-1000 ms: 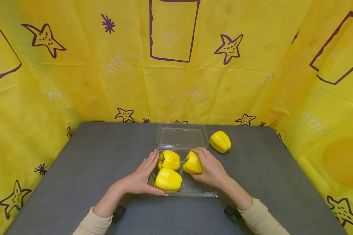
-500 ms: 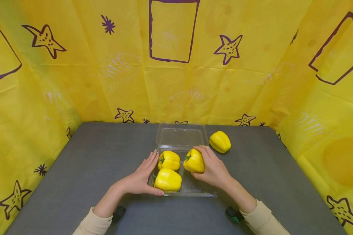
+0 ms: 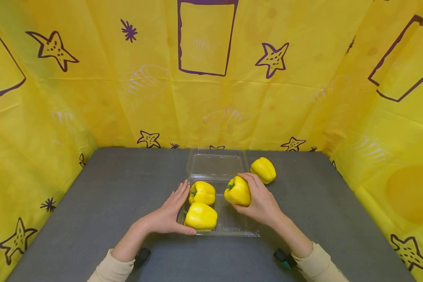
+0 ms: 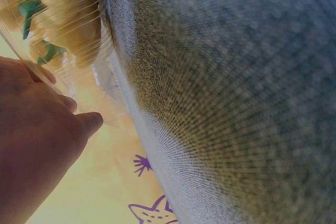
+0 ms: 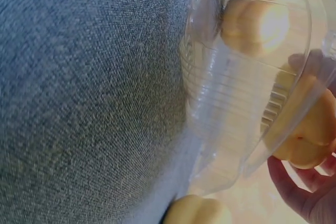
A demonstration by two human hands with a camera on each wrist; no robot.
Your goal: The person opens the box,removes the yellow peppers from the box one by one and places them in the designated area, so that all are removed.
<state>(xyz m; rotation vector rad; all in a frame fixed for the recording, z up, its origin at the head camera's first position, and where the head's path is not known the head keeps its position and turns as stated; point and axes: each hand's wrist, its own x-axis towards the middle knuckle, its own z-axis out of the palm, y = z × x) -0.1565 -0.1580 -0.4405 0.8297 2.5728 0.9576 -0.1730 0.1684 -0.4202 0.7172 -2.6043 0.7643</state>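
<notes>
Over the box (image 3: 234, 224), right hand (image 3: 262, 204) grips pepper (image 3: 239, 192) crosswise, stem (image 3: 230, 187) leftward, left hand (image 3: 167, 215) spread

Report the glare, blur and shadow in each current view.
Head view: fairly even light, outlines clear, soft highlights on the peppers; left wrist view: left hand dark against the bright curtain, table streaky and soft; right wrist view: white glare on one pepper, seen through the clear box, colours washed out.

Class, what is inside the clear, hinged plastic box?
Inside the box, at left, a rounded yellow bell pepper lies behind a second yellow pepper. The right hand grips a third pepper over the right half. What lies under the left pair is covered.
</notes>
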